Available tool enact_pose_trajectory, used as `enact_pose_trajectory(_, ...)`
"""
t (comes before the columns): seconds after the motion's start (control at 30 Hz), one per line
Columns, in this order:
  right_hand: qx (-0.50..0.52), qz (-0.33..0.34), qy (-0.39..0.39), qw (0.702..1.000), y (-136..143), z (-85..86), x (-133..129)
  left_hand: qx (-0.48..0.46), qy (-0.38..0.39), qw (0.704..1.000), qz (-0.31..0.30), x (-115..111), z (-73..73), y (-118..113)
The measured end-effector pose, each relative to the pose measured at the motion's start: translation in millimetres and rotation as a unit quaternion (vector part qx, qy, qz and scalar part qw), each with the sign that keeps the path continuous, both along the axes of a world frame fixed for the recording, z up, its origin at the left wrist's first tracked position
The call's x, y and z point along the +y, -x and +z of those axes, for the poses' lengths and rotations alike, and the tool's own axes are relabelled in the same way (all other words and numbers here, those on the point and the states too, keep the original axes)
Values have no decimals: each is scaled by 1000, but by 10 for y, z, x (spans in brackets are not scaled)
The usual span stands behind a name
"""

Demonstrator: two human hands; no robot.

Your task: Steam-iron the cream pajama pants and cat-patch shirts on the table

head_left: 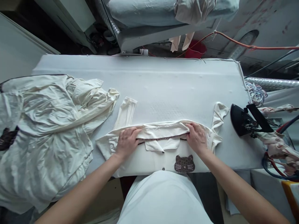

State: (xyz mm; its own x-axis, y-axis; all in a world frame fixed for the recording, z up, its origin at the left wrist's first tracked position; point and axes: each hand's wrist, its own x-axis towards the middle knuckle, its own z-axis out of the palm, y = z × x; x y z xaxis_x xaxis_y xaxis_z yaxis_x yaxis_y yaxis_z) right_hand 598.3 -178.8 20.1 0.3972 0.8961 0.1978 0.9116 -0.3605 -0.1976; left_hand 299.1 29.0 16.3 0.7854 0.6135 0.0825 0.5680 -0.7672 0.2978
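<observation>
A cream shirt (144,161) with dark piping, small buttons and a leopard-print cat-face patch (184,164) lies at the front edge of the ironing table. Its upper edge is folded over near the collar. My left hand (127,140) grips the left end of that fold, fingers closed on the cloth. At the fold's right end, my right hand (196,137) pinches the fabric between thumb and fingers. The sleeves stick out beyond the fold on both sides. To the right, a black iron (243,119) rests on the table, apart from my hand.
Crumpled cream garments (53,124) cover the left part of the white padded table (163,77). Cloth-wrapped cables (277,149) run off right of the iron. Behind stand a padded pressing arm (144,12), a red bucket (195,49) and an orange hose (247,46).
</observation>
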Motion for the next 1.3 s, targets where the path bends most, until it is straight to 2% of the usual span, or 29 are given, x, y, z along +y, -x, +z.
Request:
enact_pose_trajectory(0.1,3,129,35,991,70,-16,105,-14,-4,997,-75,-68,-22,-218)
enact_pose_trajectory(0.17,58,162,55,984,29,-5,245,-11,35,994,-106,-22,-55,-334)
enact_pose_trajectory(0.23,137,124,79,980,-70,36,418,-3,89,990,-112,101,-66,-417)
enact_pose_trajectory(0.3,191,43,124,973,-151,99,600,33,132,988,-74,256,-30,-507)
enact_pose_trajectory(0.4,124,-48,145,980,-60,186,812,140,127,982,30,384,107,-728)
enact_pose_trajectory(0.47,57,-31,95,993,178,196,862,171,89,980,49,321,206,-907)
enact_pose_trajectory(0.57,42,72,29,996,613,50,806,143,59,988,-11,64,255,-1055)
enact_pose_trajectory(0.6,40,87,16,995,713,-45,777,130,53,990,-21,-15,226,-1042)
enact_pose_trajectory(0.67,31,68,-1,997,780,-250,734,91,26,996,2,-83,93,-935)
enact_pose_trajectory(0.73,28,13,-15,999,691,-376,727,42,3,998,44,-14,-74,-769)
enact_pose_trajectory(0.77,32,-13,-19,999,610,-385,740,17,8,999,48,60,-137,-683)
enact_pose_trajectory(0.87,62,-75,-2,995,302,-248,854,-33,84,996,10,362,-154,-508)
enact_pose_trajectory(0.93,101,-86,45,990,108,-100,975,-32,151,988,-3,591,-58,-517)
enact_pose_trajectory(1.0,114,-86,55,988,35,52,1097,-9,207,978,0,800,60,-626)
enact_pose_trajectory(1.1,114,-46,-8,992,298,214,1321,27,273,961,22,979,177,-823)
enact_pose_trajectory(1.17,211,5,27,977,648,220,1569,29,286,957,40,1004,179,-833)
enact_pose_trajectory(1.23,363,18,106,925,972,160,1874,34,257,964,48,1012,136,-688)
enact_pose_trajectory(1.3,453,-22,136,881,1154,109,2119,50,190,979,53,1057,97,-459)
